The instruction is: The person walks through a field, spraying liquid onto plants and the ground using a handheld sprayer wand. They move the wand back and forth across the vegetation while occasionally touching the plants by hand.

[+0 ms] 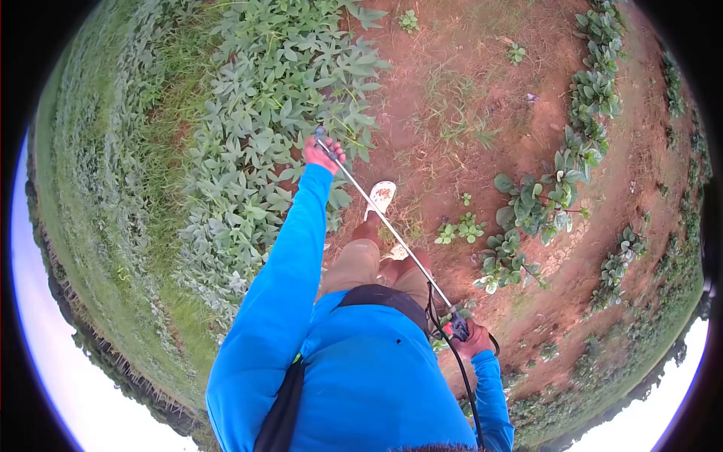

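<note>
A long thin metal spray wand (388, 222) runs slantwise across the front of my body. Near its nozzle end, my left hand (321, 154) is closed around it, close to the leafy green plants (263, 113). At the other end, the dark spray handle (459, 325) sits in my right hand (473, 340), whose fingers are wrapped round it. From the handle side, a black hose (459, 369) curves down past my waist. Whether the trigger is pressed cannot be seen, and no spray shows.
Reddish bare soil (422, 113) with sparse grass lies ahead and to the right. Rows of broad-leaved plants (542, 200) grow on the right. My white shoe (382, 196) stands on the soil beside the dense crop on the left. A dark strap (282, 407) crosses my blue shirt.
</note>
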Available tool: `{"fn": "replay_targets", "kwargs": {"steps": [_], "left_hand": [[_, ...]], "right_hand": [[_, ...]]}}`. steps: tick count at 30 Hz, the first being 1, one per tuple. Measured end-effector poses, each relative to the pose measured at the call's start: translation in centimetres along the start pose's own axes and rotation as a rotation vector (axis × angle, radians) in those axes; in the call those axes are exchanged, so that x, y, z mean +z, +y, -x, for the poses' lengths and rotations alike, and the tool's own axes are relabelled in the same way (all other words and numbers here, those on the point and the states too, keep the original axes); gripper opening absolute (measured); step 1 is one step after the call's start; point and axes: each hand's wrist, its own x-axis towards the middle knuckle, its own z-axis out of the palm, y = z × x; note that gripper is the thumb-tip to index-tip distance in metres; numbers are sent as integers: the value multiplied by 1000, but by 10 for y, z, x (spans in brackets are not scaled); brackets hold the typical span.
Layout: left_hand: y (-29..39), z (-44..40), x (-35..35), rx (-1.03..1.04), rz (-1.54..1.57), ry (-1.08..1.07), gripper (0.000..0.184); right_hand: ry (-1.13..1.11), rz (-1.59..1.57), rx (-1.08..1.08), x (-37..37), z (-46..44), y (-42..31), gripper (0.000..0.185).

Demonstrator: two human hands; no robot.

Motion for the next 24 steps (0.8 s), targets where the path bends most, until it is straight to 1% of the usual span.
{"fn": "replay_targets", "kwargs": {"steps": [1, 2, 3, 5, 6, 7, 9, 10, 12, 13, 14, 15, 17, 18, 21, 22, 23, 24], "left_hand": [[0, -1, 1, -55, -1, -16, 45], [-7, -2, 2, -81, -38, 81, 31], [-13, 0, 5, -84, -44, 87, 31], [-29, 4, 9, -191, -129, 194, 30], [-36, 14, 17, -230, -102, 171, 30], [-41, 23, 24, -232, -106, 179, 30], [-50, 32, 35, -384, -107, -14, 30], [-54, 30, 36, -387, -109, -5, 30], [-63, 31, 36, -556, -138, -161, 33], [-65, 35, 44, -559, -143, -157, 33], [-69, 39, 51, -579, -192, -196, 33], [-74, 43, 58, -600, -241, -235, 34], [-82, 49, 76, -645, -303, -237, 34], [-87, 51, 82, -687, -358, -241, 33], [-105, 43, 78, -726, -386, -297, 33], [-110, 43, 83, -786, -382, -339, 31], [-115, 41, 84, -787, -380, -332, 31], [-118, 42, 85, -811, -377, -300, 30]], "right_hand": [[-27, 30, 72, -3, 3, 9, 56], [-10, 27, 77, -4, 2, 20, 49], [-15, 21, 79, -4, 3, 33, 49], [41, 57, 121, -4, 6, 60, 45], [22, 43, 170, -9, 7, 71, 44], [14, 38, 172, -13, 10, 83, 44], [48, 60, 233, -24, 15, 102, 45], [4, 69, 302, -31, 16, 112, 47], [-1, 118, 348, -43, 24, 129, 49], [16, 170, 388, -47, 29, 141, 50], [20, 182, 387, -49, 35, 155, 56], [15, 177, 392, -56, 38, 162, 56], [-8, 222, 437, -72, 43, 175, 48], [50, 235, 408, -77, 47, 180, 52], [2, 227, 432, -92, 47, 197, 54], [-48, 215, 461, -104, 41, 192, 52], [-56, 215, 459, -104, 42, 201, 52], [-14, 224, 407, -104, 42, 210, 50]]}}
